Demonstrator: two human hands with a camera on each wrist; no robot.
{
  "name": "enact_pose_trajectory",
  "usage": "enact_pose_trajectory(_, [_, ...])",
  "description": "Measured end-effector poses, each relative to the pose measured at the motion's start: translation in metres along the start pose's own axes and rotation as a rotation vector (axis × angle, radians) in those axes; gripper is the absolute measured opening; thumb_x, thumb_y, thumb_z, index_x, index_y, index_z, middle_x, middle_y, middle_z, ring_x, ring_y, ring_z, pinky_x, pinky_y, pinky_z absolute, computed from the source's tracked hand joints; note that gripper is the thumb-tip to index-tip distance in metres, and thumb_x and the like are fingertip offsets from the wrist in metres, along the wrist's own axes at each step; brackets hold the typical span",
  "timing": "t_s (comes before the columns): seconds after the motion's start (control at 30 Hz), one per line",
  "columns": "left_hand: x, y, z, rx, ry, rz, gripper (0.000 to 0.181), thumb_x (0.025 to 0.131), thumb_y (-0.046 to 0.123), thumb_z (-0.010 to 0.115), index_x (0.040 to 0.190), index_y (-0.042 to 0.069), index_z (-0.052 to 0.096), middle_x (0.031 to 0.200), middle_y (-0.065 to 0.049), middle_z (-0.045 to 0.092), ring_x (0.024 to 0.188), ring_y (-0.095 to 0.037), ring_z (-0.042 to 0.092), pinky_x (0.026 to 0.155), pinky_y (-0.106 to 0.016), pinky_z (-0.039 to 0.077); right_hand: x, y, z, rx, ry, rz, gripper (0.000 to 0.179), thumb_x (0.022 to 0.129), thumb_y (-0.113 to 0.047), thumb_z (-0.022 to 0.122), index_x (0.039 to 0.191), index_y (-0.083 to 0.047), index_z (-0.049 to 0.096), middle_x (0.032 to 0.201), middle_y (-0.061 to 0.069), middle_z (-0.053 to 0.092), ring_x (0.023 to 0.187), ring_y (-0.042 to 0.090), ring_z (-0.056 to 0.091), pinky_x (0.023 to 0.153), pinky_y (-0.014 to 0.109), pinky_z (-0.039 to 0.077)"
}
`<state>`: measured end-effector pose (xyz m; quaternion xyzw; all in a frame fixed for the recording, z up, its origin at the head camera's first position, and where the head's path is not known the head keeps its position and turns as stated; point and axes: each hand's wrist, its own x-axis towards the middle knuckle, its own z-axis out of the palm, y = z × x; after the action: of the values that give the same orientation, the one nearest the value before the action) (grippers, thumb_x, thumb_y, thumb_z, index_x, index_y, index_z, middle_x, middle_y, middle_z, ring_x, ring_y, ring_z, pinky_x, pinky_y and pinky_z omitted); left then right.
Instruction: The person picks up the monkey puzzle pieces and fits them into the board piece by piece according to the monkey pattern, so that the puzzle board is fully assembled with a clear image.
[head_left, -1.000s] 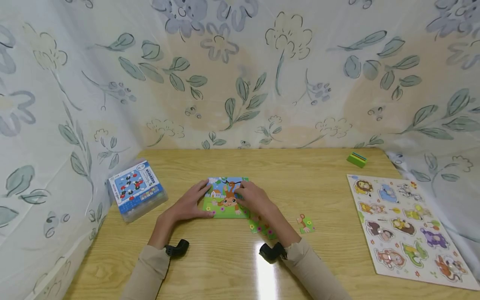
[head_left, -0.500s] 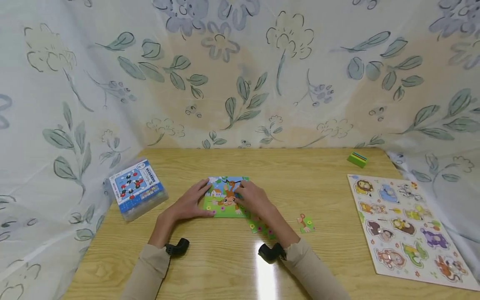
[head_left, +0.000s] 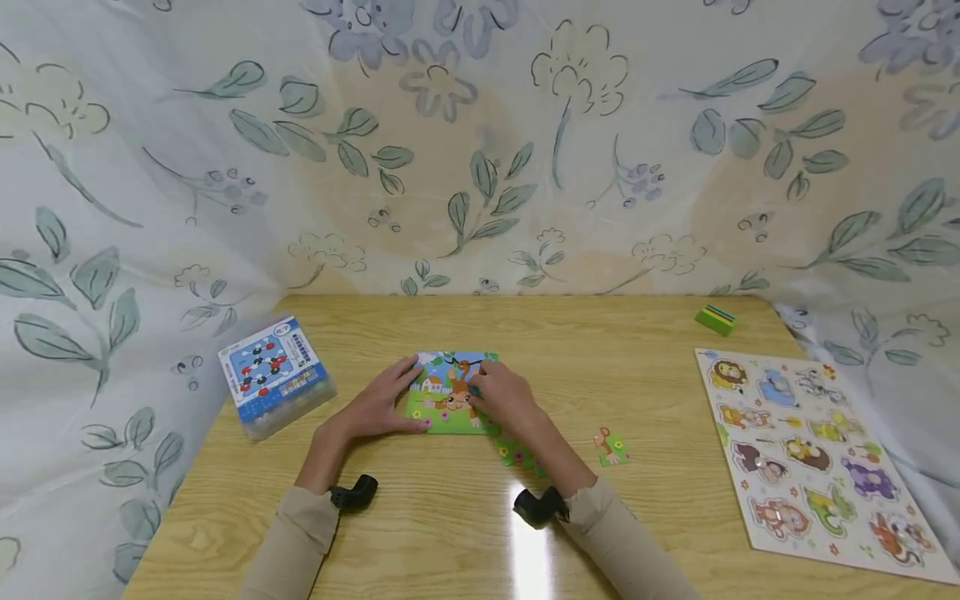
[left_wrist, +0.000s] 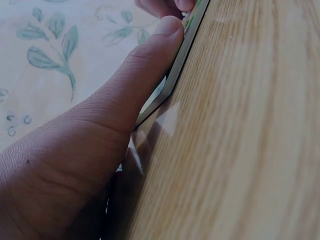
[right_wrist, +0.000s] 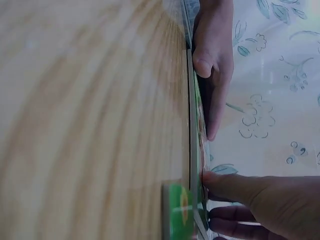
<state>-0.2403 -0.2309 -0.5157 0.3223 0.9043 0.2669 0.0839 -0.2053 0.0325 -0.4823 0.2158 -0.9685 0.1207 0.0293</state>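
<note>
A jigsaw puzzle [head_left: 442,414] with a hanging monkey, a small house and flowers lies flat mid-table. My left hand [head_left: 375,406] rests along its left side, thumb at the near left corner and straight fingers at the far left corner. In the left wrist view the thumb [left_wrist: 165,35] lies on the puzzle's edge. My right hand [head_left: 506,396] bends over the right part, pinching a puzzle piece there that its thumb and fingers mostly hide. In the right wrist view the right fingertips [right_wrist: 215,212] sit right at the puzzle's surface.
Loose green pieces [head_left: 516,452] lie beside my right forearm, and another loose piece [head_left: 612,447] lies farther right. A molecule model box [head_left: 276,375] stands at the left. An animal board [head_left: 817,458] lies at the right, behind which sits a small green block [head_left: 715,319].
Both hands stay in nearly the same place on the puzzle. The right hand and wrist shift very slightly to the left. The loose pieces lie as before.
</note>
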Motion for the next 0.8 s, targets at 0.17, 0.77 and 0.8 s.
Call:
enact_pose_trajectory(0.17, [-0.002,-0.002,0.003,0.017,-0.007,-0.001,0.107,0.075,0.063,0.073,0.156,0.011,0.023,0.164,-0.009,0.015,0.150,-0.038,0.016,0.114,-0.061,0.025,-0.003,0.006,-0.002,0.044,-0.035,-0.053,0.026,0.090,-0.027,0.070,0.111,-0.012,0.073,0.102,0.001,0.063,0.087,0.015,0.060,0.065,0.024,0.051])
enact_pose_trajectory(0.77, [0.000,-0.002,0.000,0.024,0.007,0.008,0.107,0.075,0.061,0.074,0.155,0.011,0.024,0.164,-0.008,0.014,0.150,-0.036,0.015,0.116,-0.060,0.023,-0.016,0.033,-0.022,0.236,-0.183,-0.258,0.022,0.097,-0.009,0.057,0.110,0.002,0.071,0.125,0.018,0.062,0.118,0.033,0.059,0.098,0.040,0.051])
enact_pose_trajectory(0.8, [0.000,-0.003,0.000,0.023,0.001,0.009,0.107,0.075,0.062,0.073,0.155,0.011,0.024,0.164,-0.008,0.014,0.150,-0.036,0.015,0.116,-0.060,0.023,-0.017,0.032,-0.021,0.225,-0.178,-0.263,0.022,0.096,-0.009,0.058,0.109,0.002,0.071,0.124,0.018,0.063,0.116,0.033,0.060,0.097,0.039,0.052])
